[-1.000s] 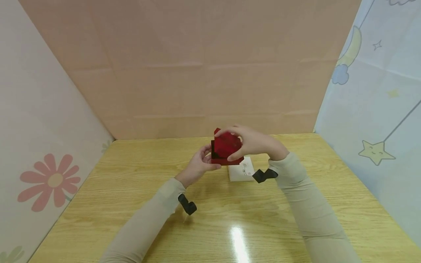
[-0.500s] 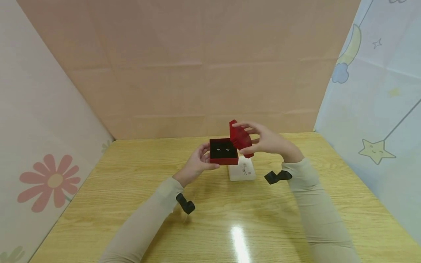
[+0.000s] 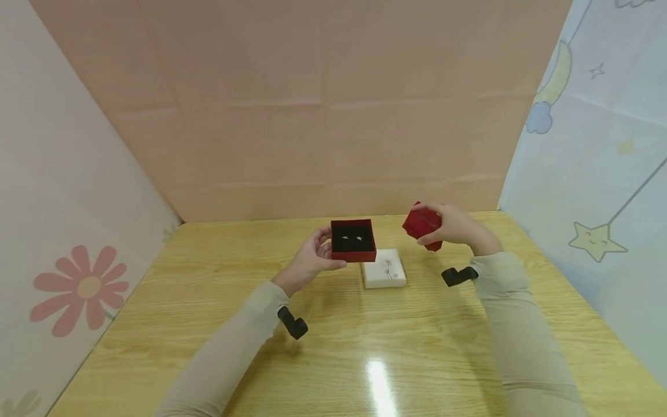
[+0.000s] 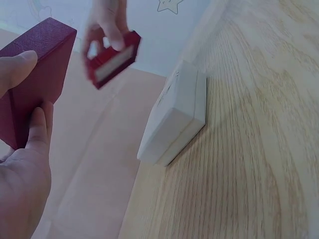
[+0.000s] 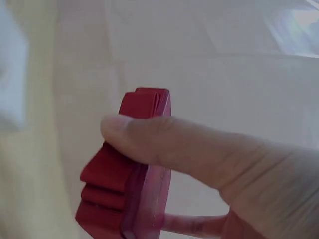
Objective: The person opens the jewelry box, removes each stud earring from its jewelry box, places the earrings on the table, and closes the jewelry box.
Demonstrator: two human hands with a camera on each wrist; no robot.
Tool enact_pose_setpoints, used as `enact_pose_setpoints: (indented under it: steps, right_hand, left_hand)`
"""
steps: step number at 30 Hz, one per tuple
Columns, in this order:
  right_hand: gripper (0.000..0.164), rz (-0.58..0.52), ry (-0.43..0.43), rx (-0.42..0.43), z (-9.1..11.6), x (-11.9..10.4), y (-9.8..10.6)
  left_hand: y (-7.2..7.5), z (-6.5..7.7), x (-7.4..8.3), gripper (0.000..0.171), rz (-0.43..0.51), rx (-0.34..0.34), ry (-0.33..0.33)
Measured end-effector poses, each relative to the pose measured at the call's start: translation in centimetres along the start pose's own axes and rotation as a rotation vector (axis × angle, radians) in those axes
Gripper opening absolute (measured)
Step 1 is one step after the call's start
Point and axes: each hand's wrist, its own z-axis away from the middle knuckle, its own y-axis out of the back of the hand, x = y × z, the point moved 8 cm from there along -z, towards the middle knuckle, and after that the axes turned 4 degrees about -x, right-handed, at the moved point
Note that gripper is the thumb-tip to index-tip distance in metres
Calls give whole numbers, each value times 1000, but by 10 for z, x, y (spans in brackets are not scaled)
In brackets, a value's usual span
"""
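The left hand (image 3: 308,258) is grasping the red jewellery box base (image 3: 353,256), thumb and fingers pinching its walls and holding it above the counter (image 3: 333,341). Inside, a pair of small star-shaped earrings (image 3: 359,238) is sitting on the black insert (image 3: 351,247). The right hand (image 3: 455,226) is gripping the red lid (image 3: 421,223), also off the counter, well apart to the right of the base; its folded ribbon (image 5: 107,174) is showing in the right wrist view. The printed white box (image 3: 384,277) is resting on the counter near the base, closed and touched by neither hand.

Assessment: opening appears complete, the lid being fully off and the contents lying exposed. Judged outstanding: the lid is not yet resting on any surface; both earrings are remaining in place. Whether the white box is holding anything cannot be determined.
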Motion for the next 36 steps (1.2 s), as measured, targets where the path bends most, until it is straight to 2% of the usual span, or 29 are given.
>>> enact_pose_setpoints:
  steps: [2, 7, 14, 22, 33, 36]
  right_hand:
    - [73, 63, -46, -4, -5, 17, -6]
    - [74, 118, -121, -72, -16, 50, -28]
    - [76, 155, -192, -130, -26, 74, -48]
    - [75, 182, -251, -154, -28, 80, -59]
    - [78, 187, -314, -163, -23, 79, -59]
    - [79, 206, -309, -130, -22, 75, -55]
  left_hand:
    - [0, 0, 0, 77, 2, -1, 1]
    - [1, 1, -1, 76, -1, -3, 2]
    - [1, -1, -1, 77, 0, -4, -3]
    - [1, -1, 1, 79, -8, -19, -10]
    - [-1, -3, 3, 79, -8, -16, -2]
    - [-2, -3, 3, 79, -11, -16, 4]
